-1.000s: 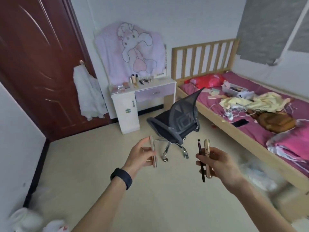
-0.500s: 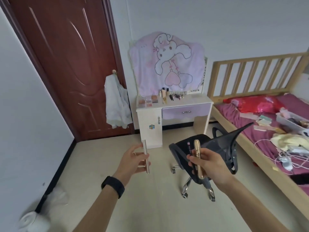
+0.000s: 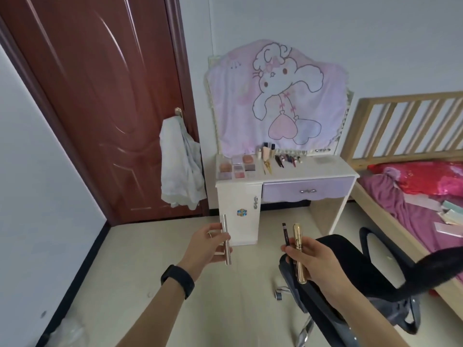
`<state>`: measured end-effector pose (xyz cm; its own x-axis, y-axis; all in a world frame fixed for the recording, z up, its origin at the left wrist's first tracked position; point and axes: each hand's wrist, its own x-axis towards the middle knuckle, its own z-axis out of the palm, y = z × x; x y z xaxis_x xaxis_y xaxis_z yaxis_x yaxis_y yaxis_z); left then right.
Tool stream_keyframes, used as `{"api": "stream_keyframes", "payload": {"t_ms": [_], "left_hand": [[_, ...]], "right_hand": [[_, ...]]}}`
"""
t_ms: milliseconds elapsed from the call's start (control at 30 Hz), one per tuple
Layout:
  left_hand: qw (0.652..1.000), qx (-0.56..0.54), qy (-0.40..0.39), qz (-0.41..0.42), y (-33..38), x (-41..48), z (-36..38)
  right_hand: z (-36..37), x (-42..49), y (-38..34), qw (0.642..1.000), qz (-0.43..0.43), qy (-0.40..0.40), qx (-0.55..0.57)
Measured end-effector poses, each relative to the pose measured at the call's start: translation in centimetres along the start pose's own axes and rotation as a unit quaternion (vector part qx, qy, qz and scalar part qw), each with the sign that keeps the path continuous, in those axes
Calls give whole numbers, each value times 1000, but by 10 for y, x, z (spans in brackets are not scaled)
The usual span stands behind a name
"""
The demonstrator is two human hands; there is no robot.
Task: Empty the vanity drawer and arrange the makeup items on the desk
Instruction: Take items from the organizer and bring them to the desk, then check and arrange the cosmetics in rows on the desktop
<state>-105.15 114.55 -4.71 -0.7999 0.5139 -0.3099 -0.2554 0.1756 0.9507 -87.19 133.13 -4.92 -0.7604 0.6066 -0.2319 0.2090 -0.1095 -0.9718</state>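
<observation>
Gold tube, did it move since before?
Yes. The gold tube in the right hand has moved toward the vanity: earlier the chair stood between them, now the tube is held above the chair.

We're seeing soft, even light here, bright enough, no harsh shadows; a pale sheen streaks the door point(image 3: 100, 96). Our wide lens bows the edges, and everything looks slightly blurred.
</observation>
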Motion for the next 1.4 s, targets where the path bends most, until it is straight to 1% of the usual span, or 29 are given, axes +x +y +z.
{"api": "stream_keyframes", "payload": {"t_ms": [167,333,467,600,833,1000,1133,1400], "left_hand": [[1000,10,-20,-22,20,99,5],[998,23,-27,-51,28,208,18],[997,22,-27,-68,42,299,33],[995,2,-19,-99,57,383,51],[988,13,-39,-147,66,507,76],[980,35,-74,-179,67,605,106],[974,78,-105,-182,76,681,133],[955,150,-147,-209,73,804,205]], "right_hand": [[9,87,-5,999,29,22,1],[7,184,2,996,72,43,34],[-3,271,0,991,98,62,60],[-16,355,-7,989,116,73,62],[-29,479,-10,979,164,93,79],[-33,566,1,969,185,140,90],[-36,629,-4,960,187,193,82],[-51,709,-24,946,195,253,64]]}}
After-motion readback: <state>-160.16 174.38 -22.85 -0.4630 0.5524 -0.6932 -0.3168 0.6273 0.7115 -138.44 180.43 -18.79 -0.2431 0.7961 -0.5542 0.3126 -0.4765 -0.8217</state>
